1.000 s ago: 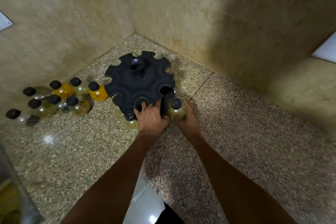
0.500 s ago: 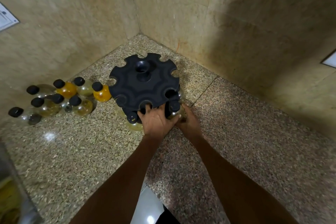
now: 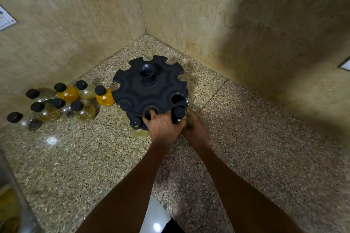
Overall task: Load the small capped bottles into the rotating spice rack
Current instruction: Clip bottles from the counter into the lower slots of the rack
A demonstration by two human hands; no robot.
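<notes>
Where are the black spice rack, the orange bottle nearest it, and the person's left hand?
spice rack point(image 3: 149, 92): head view, on its flat black top.
orange bottle point(image 3: 105, 99): head view, on its round orange body.
left hand point(image 3: 164, 127): head view, on the back of the hand.

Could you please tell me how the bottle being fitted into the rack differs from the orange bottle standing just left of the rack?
The bottle at the rack is held by the right hand against the rack; the orange bottle stands free on the counter. The held one looks pale olive and mostly hidden; the orange one shows fully. Both have black caps.
</notes>
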